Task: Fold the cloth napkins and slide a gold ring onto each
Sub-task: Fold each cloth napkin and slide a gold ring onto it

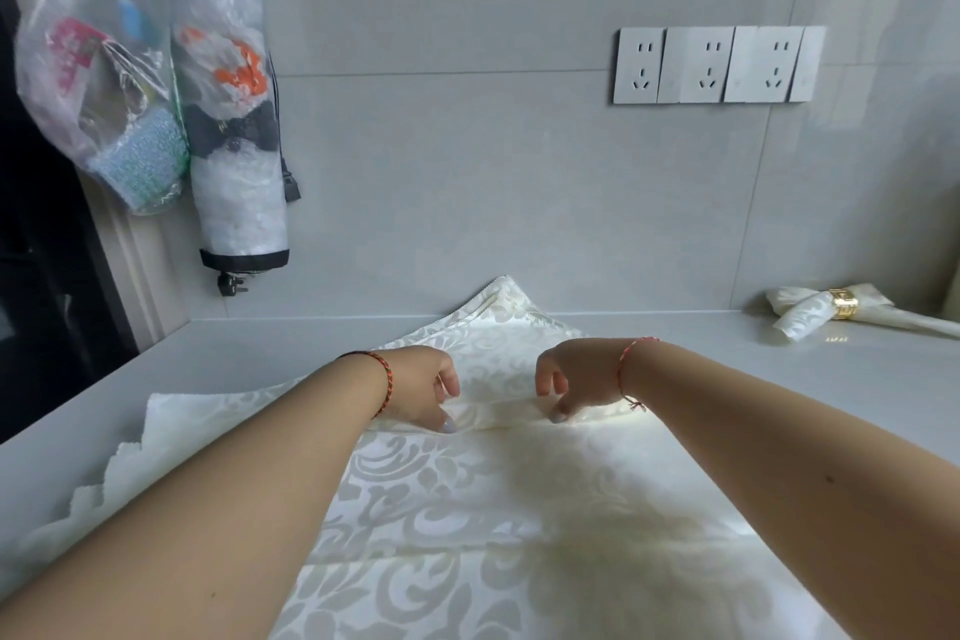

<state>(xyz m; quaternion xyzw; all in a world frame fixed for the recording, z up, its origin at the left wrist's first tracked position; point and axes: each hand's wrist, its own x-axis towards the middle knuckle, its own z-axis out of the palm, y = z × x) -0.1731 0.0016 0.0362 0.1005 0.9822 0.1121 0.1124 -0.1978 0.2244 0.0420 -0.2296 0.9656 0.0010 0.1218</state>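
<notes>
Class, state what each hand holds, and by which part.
Both the left hand and right hand pinch the napkin at a raised fold across its middle.

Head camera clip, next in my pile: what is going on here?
A person is folding a cream patterned napkin spread on a pale counter. The left hand and right hand each pinch a raised fold across its middle, fingertips pressing down. At the counter's far right lies a finished napkin, rolled with a gold ring around it. No ring is on the spread one yet.

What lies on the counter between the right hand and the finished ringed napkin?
Head view: past the spread napkin's edge, only bare counter separates the right hand from the ringed napkin.
</notes>
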